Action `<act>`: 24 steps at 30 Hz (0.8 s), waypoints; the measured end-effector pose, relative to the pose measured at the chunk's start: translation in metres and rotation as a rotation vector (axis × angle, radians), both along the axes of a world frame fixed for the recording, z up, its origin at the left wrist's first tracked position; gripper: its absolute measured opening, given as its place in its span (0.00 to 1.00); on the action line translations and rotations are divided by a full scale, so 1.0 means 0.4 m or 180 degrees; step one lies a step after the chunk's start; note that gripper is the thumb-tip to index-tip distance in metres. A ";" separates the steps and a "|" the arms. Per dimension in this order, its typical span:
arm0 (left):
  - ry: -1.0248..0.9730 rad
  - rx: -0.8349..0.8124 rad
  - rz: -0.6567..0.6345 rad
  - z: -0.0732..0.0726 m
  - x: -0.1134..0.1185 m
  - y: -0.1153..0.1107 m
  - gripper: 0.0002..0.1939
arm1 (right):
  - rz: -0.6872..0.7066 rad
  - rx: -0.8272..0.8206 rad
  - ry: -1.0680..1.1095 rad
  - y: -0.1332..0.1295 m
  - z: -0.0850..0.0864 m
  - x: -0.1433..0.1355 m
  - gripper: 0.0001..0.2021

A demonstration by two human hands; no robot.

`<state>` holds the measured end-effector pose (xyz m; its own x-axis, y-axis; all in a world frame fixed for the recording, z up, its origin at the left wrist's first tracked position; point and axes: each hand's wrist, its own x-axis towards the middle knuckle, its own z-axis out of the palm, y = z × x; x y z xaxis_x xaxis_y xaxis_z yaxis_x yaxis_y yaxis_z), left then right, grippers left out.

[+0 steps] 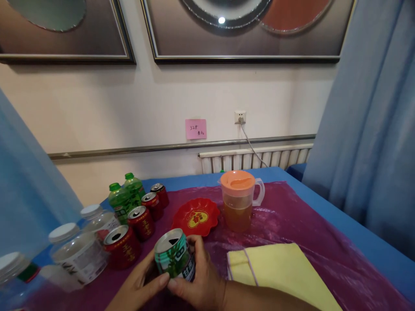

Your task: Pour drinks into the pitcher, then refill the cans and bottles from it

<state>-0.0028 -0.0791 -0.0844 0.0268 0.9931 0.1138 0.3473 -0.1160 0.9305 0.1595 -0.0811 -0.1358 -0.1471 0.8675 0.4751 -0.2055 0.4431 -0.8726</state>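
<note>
A green drink can [173,255] with an opened top is held between my two hands, near the front of the table. My left hand [142,278] wraps its left side, thumb on the front. Around the right side curls my right hand [202,276], its thumb also at the front, low on the can. Just beyond the can lies a red scalloped plate [181,216] with a yellow emblem. To the left, a red can [122,247] stands closest to my left hand. A folded yellow cloth [275,268] lies right of my right hand.
A lidded pitcher [238,211] of amber liquid stands beyond the cloth. More red cans [142,223], green bottles [121,201] and white-capped clear jars [79,255] line the left. Purple plastic sheeting [275,216] covers the blue table. Blue curtains [363,129] hang at both sides.
</note>
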 end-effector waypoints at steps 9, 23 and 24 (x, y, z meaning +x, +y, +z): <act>-0.0236 0.0115 -0.0424 0.066 0.018 0.067 0.41 | 0.0050 -0.0036 0.0688 0.005 -0.002 -0.003 0.31; -0.0098 0.0890 0.0241 0.022 0.164 0.273 0.36 | -0.0187 -0.0923 0.0170 0.075 -0.066 -0.041 0.32; -0.0030 0.0855 0.0270 0.005 0.156 0.282 0.36 | -0.0113 -0.0889 0.0132 0.075 -0.073 -0.042 0.32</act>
